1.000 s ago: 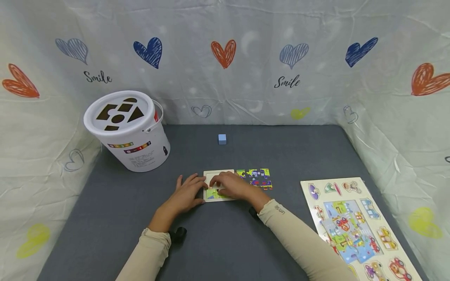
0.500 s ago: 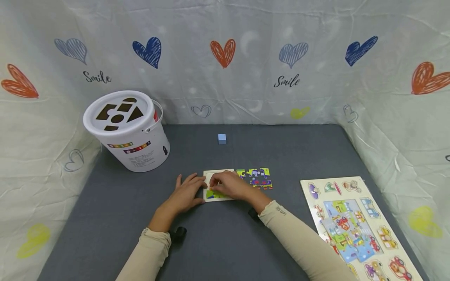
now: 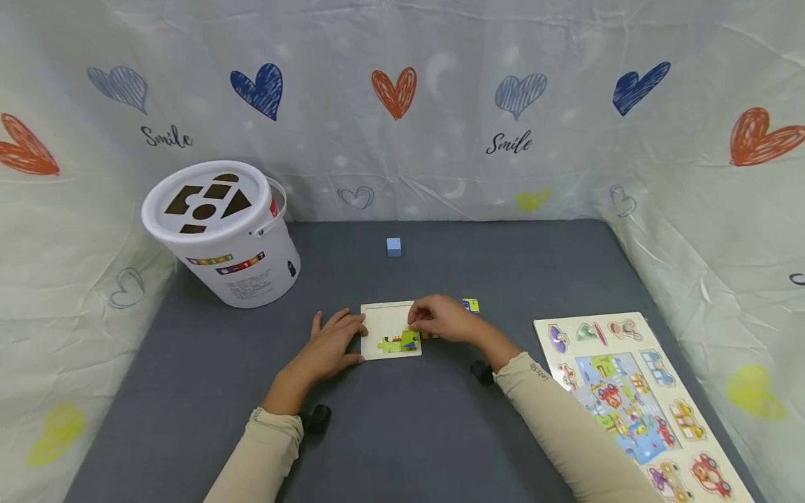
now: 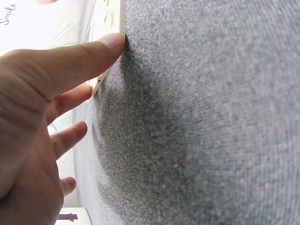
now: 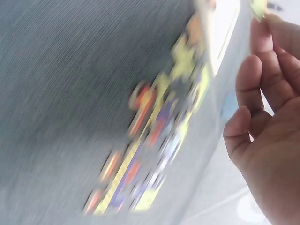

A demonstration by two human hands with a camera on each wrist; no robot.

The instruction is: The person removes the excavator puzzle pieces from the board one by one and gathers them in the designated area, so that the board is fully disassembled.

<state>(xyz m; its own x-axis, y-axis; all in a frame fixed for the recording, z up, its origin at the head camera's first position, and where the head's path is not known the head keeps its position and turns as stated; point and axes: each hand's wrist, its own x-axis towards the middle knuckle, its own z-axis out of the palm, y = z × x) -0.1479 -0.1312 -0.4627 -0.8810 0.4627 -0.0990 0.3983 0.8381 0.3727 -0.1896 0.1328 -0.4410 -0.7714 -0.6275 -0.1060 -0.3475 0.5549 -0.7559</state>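
Note:
A pale wooden puzzle board [image 3: 383, 318] lies flat mid-table, with green puzzle pieces [image 3: 395, 344] along its near side. My left hand [image 3: 327, 346] rests at the board's left edge; in the left wrist view the thumb [image 4: 112, 41] and index fingertip touch that edge, the other fingers apart from it. Above the board's right side, my right hand [image 3: 443, 320] pinches a small yellow-green puzzle piece [image 5: 258, 8] between thumb and fingertip. More loose puzzle pieces [image 3: 470, 305] lie right of the board, mostly hidden by this hand; the right wrist view shows them blurred [image 5: 154, 131].
A white bucket [image 3: 229, 269] with shape holes in its lid stands at the back left. A small blue cube [image 3: 393, 247] sits at the back. On the right lies a large picture puzzle board [image 3: 682, 457]. A printed curtain [image 3: 453, 175] hangs around the table.
My right hand has moved right and slightly away, from the board's middle to its right side. The green pieces on the board now lie further right. My left hand stays at the edge.

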